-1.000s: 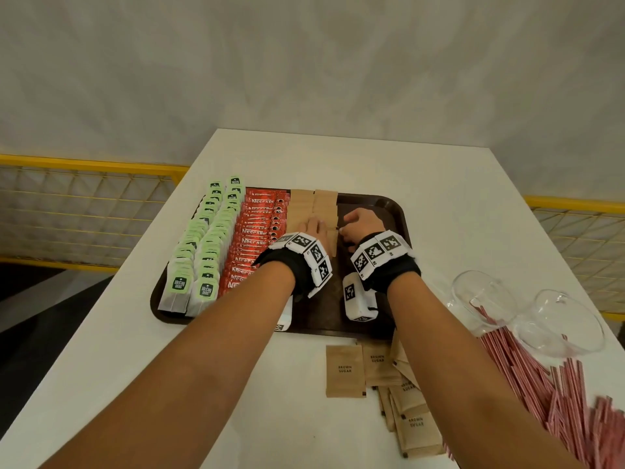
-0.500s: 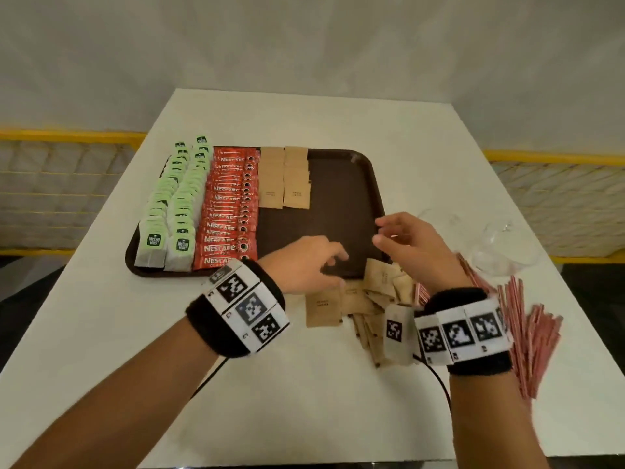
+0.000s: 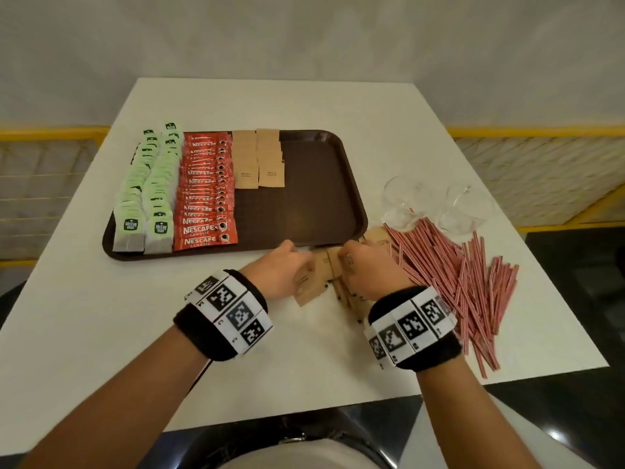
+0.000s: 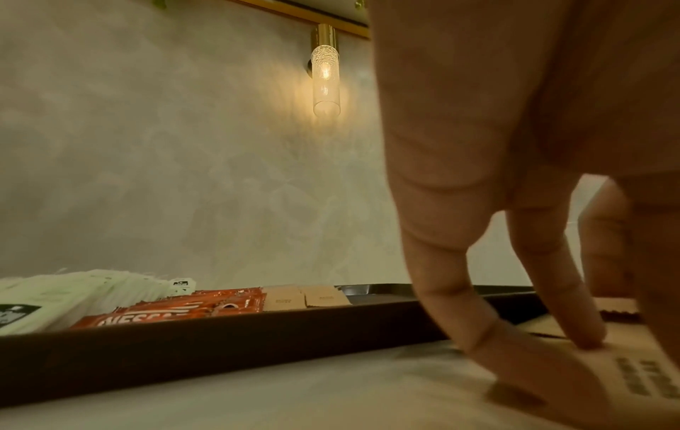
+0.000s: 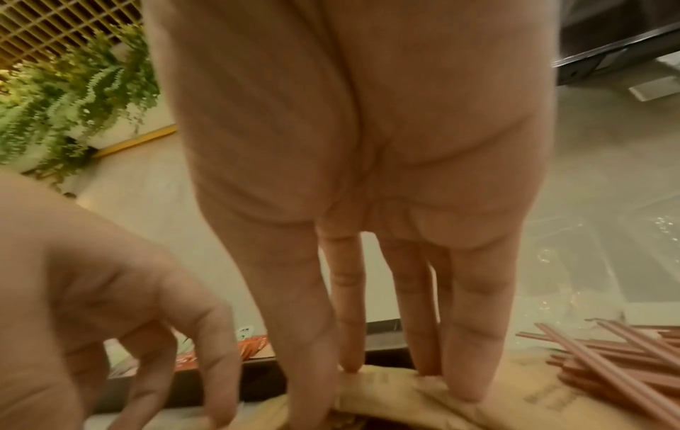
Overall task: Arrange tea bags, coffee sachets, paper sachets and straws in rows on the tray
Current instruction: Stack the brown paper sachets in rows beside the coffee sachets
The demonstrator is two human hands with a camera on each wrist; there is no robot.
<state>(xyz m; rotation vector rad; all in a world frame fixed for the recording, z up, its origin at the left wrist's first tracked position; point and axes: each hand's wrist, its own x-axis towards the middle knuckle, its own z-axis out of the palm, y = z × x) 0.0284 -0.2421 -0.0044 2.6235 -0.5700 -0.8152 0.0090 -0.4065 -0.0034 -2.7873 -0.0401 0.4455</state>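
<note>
The brown tray (image 3: 324,204) holds rows of green tea bags (image 3: 148,187), red coffee sachets (image 3: 206,194) and brown paper sachets (image 3: 258,160); its right half is bare. A loose pile of paper sachets (image 3: 324,275) lies on the table just in front of the tray. My left hand (image 3: 291,265) reaches into the pile, and its thumb and forefinger pinch one paper sachet (image 4: 633,375). My right hand (image 3: 358,269) grips other sachets (image 5: 412,389) from above between thumb and fingers. Red-and-white straws (image 3: 456,275) lie heaped to the right.
Two clear glasses (image 3: 406,204) (image 3: 468,208) lie tipped over on the table behind the straws. The white table's (image 3: 101,333) front edge is close to my body. A yellow mesh railing (image 3: 44,164) runs along both sides.
Both hands have drawn back from the rows on the tray to the loose sachet pile in front of it and closed on sachets there.
</note>
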